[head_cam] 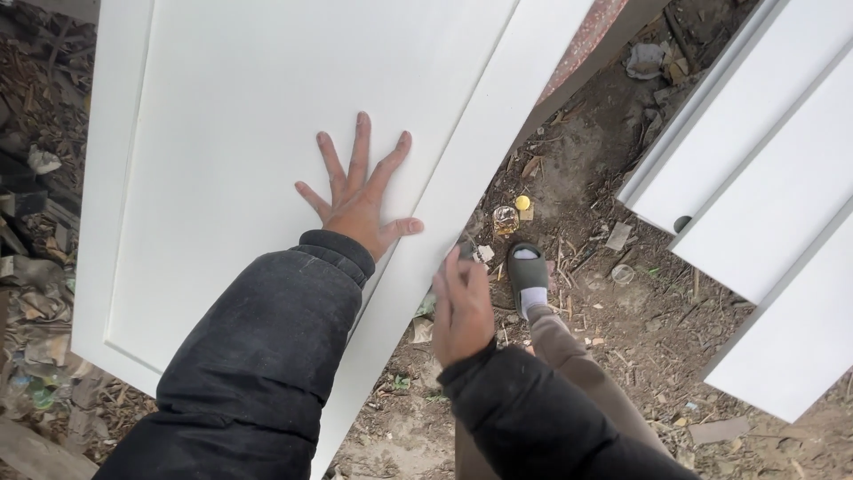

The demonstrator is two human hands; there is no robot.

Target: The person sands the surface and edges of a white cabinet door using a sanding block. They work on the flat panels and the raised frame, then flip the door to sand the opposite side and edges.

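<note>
The big white door panel (267,133) is tilted, w/ its lower end down near the bottom left corner of the view. The left hand (360,200) lies flat on the panel's face near its right edge. Fingers wide apart, grip holds nothing, it just presses. The right hand (462,307) is at the panel's right edge, lower down. Its grip is closed on a small gray pad (469,252), maybe sandpaper, can't tell for sure.

Below is dirt ground (622,338) w/ wood chips & trash. One foot in a green slipper (529,276) stands just beside the edge. More white panels (755,178) lean at the right, well apart.

What could go wrong: the panel may slide or tip, since only a flat hand steadies it. It could land on the slipper foot. Dirt could mark the white paint too.
</note>
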